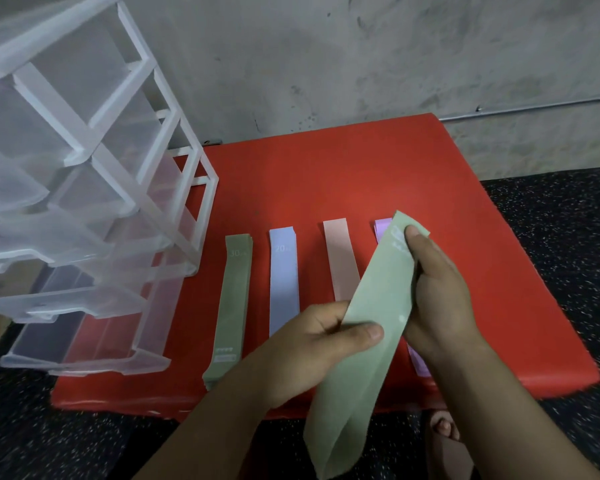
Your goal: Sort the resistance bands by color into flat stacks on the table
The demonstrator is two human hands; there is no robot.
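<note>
From the head camera, a red table (326, 178) stands against a grey wall (361, 46) on a dark speckled floor (568, 220). On it, 4 stacks of bands lie flat and side by side, each running from the near edge toward the wall and apart from the next. From left to right they are a green stack (234, 299) printed with "30", a blue stack (283, 282) printed with "20", a pink stack (340, 258) and a purple stack (381, 228).

Both hands hold 1 loose green band (371, 306) in front of the stacks. It slants from its lower end, past the table's near edge, up to its top end over the far part of the purple stack. It covers the near end of the pink stack and much of the purple one.

The left hand (312, 344) pinches the band at its middle, thumb on top and fingers curled beneath. The right hand (437, 292) grips the band's right edge higher up, its thumb pressed on the face near the white print and its fingers wrapped behind.

A clear plastic drawer unit (84, 168) stands on the table's left side, just beside the green stack, with several drawers pulled out. A foot in a sandal (444, 427) shows on the floor below the right forearm.
</note>
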